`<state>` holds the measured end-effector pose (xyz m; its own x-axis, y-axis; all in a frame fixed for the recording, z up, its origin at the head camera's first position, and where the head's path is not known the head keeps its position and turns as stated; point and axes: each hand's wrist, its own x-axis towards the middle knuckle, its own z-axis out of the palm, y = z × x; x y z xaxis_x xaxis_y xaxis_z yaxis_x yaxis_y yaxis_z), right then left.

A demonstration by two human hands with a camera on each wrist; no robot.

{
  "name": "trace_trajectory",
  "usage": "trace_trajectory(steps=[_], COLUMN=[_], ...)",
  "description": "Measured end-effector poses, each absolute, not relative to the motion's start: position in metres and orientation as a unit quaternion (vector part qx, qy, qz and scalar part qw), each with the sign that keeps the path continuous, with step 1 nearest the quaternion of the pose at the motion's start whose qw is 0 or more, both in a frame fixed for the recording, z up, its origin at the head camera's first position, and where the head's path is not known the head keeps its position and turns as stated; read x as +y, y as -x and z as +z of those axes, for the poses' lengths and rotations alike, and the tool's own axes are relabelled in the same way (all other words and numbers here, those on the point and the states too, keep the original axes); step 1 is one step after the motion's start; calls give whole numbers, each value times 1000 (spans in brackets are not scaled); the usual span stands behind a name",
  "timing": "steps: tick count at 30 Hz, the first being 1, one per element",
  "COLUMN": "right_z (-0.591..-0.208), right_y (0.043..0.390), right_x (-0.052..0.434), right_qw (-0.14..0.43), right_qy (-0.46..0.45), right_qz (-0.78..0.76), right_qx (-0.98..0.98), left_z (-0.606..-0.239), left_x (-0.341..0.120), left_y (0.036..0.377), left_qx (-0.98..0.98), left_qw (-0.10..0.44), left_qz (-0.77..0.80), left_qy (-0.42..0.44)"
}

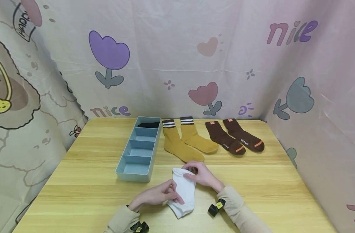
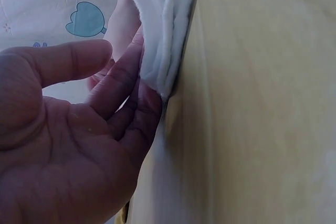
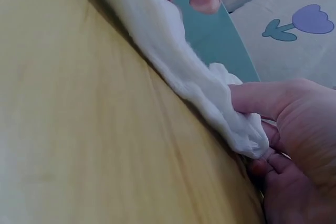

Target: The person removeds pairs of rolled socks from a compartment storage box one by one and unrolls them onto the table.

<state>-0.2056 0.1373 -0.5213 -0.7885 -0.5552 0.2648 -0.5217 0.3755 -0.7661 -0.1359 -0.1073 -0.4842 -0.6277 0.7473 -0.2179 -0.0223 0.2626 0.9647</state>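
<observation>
- Both forearms, in beige sleeves, come in over the near edge of the wooden table (image 1: 78, 181), each wrist carrying a small black camera.
- The left hand (image 1: 157, 195) lies low on the table, palm turned inward, its fingers laid against the middle of the white sock (image 1: 183, 192); the wrist view shows the fingers nearly straight and pressed to the folded edge, thumb apart, not curled round it.
- The right hand (image 1: 202, 174) reaches across from the right and pinches the sock's cuff end between thumb and fingertips; its wrist view shows the soft cloth bunched in that pinch.
- The white sock lies near the middle of the table's near half, flat, knit and fuzzy, doubled so that thick layered edges show.
- Just beyond to the left stands a long, blue-grey plastic tray (image 1: 120, 168) with four compartments in a row running towards the far edge; the farthest holds something dark (image 1: 149, 124).
- Farther back, a pair of mustard socks (image 1: 183, 142) with striped cuffs lies beside the tray.
- Towards the far right corner lies a pair of brown socks (image 1: 234, 139) with orange marks.
- Printed cloth with tulips (image 1: 108, 53) hangs behind the table.
</observation>
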Motion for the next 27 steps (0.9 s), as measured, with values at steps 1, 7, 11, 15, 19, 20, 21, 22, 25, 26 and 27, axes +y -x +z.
trace_trajectory(steps=[1,7,11,15,19,20,21,22,25,26,27], right_z=[-522,-525,-525,-522,-519,-519,-519,-518,-519,-519,-520], right_y=[206,209,210,211,212,212,213,213,214,214,215], right_x=[137,135,134,134,133,133,132,131,130,129,128], right_qw=[13,-14,-16,0,11,10,8,5,-11,-17,-22], right_qy=[322,308,312,317,305,299,293,286,274,271,267], right_qz=[-459,-488,-488,-477,-469,-468,-466,-465,-464,-464,-465], right_qx=[828,817,815,819,829,832,835,838,843,843,844], left_z=[-484,-484,-483,-483,-483,-483,-483,-483,-483,-483,-483], left_x=[-107,-107,-107,-108,-108,-108,-108,-108,-108,-108,-109], left_y=[136,136,136,137,137,137,136,136,136,135,135], left_qx=[714,719,719,716,717,717,718,718,720,721,722], left_qw=[349,347,345,344,344,344,344,344,345,344,344], left_qz=[551,546,545,546,546,545,546,546,546,545,545], left_qy=[-255,-255,-256,-264,-265,-264,-261,-258,-254,-253,-252])
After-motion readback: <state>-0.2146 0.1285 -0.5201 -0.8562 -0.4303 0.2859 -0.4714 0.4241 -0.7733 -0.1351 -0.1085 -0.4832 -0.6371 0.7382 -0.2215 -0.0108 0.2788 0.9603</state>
